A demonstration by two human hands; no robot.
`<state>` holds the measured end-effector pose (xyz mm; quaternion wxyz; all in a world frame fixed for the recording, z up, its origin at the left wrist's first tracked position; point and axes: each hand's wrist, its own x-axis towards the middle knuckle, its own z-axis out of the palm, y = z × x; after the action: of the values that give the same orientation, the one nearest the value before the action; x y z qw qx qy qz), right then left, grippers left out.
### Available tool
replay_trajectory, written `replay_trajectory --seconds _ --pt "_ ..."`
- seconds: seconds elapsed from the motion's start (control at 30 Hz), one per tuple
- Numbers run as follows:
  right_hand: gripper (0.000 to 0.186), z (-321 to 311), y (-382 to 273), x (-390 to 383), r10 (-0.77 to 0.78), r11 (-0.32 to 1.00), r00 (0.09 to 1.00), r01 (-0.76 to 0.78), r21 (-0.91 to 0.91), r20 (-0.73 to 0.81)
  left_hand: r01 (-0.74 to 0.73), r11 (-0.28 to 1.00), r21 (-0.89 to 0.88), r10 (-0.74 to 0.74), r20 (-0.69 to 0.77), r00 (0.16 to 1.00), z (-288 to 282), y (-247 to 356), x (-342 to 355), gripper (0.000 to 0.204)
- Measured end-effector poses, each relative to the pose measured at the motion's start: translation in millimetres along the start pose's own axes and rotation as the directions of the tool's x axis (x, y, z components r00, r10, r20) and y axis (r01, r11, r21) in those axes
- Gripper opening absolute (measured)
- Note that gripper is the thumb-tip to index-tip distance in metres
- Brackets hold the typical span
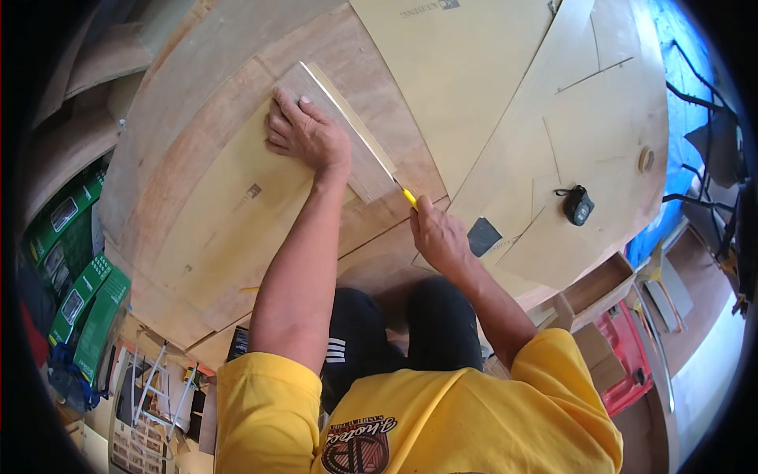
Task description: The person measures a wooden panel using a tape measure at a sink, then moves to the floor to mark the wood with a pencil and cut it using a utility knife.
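My left hand (309,133) holds a flat wooden board (365,167) down, its fingers curled at the board's left edge. Beneath the board lies a tan sheet (229,217), and a narrow strip of it shows along the board's right edge. My right hand (442,235) is closed around a slim yellow utility knife (408,197). The knife's tip is at the right edge of the board, near its lower end. Both sheet and board rest on a wooden worktable (225,99).
Another large tan sheet (450,71) covers the upper right. On that side are a black key fob (577,207), a dark square piece (483,236) and a tape roll (647,160). An open wooden box (592,286) stands lower right; green boxes (99,316) are left.
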<state>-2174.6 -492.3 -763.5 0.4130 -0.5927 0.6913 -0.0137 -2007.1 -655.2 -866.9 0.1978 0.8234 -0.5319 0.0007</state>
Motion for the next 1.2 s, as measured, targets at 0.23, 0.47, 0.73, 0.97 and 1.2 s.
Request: replay_trajectory --seconds 0.23,0.47,0.73,0.97,1.2 --pt "0.02 -42.9 -31.8 46.3 -0.035 0.992 0.996 0.043 0.117 -0.076 -0.039 0.999 -0.005 0.039 0.008 0.999 -1.2 -3.9 -2.5 0.048" --pt "0.026 -7.6 -85.8 159.8 -0.138 0.961 0.966 0.184 0.206 -0.218 -0.004 1.0 0.026 0.003 0.048 0.999 3.2 -8.0 -0.5 0.05" --pt "0.03 -20.0 -106.8 187.7 -0.155 0.981 0.979 0.167 0.094 -0.129 0.011 1.0 0.013 -0.012 0.077 0.997 -1.7 -4.3 -1.9 0.053" --pt "0.024 -20.0 -106.4 184.2 -0.199 0.98 0.967 0.2 -0.01 -0.16 -0.007 1.0 0.018 0.006 0.067 0.998 3.2 -8.8 -4.0 0.052" --pt "0.016 -21.8 -73.6 129.5 -0.177 0.983 0.983 0.179 0.051 -0.047 -0.05 0.999 0.017 0.05 -0.007 0.999 4.4 -8.1 -1.3 0.048"
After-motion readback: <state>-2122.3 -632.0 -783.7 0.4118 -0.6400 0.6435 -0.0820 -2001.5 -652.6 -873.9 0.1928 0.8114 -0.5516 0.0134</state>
